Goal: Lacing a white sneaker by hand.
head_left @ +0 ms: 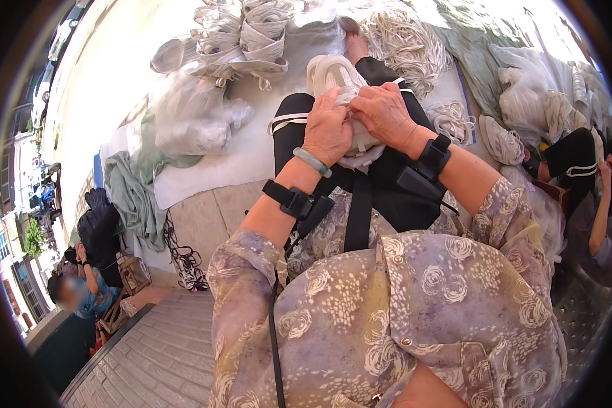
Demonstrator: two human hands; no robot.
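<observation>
A white sneaker (332,71) rests on my lap between my knees, its sole edge showing below my hands. My left hand (328,129) is closed on the left side of the shoe's opening, fingers bent inward. Opposite it, my right hand (385,114) pinches at the upper near the tongue and laces. The fingertips of both hands nearly meet over the middle of the shoe. What exactly they pinch, lace or upper, is partly hidden by the fingers.
Ahead lie a heap of white shoelaces (409,54), stacked white shoes (241,37) and a clear plastic bag (190,122). A smaller lace bundle (450,121) and another white sneaker (501,139) are to the right. People sit at far left and right.
</observation>
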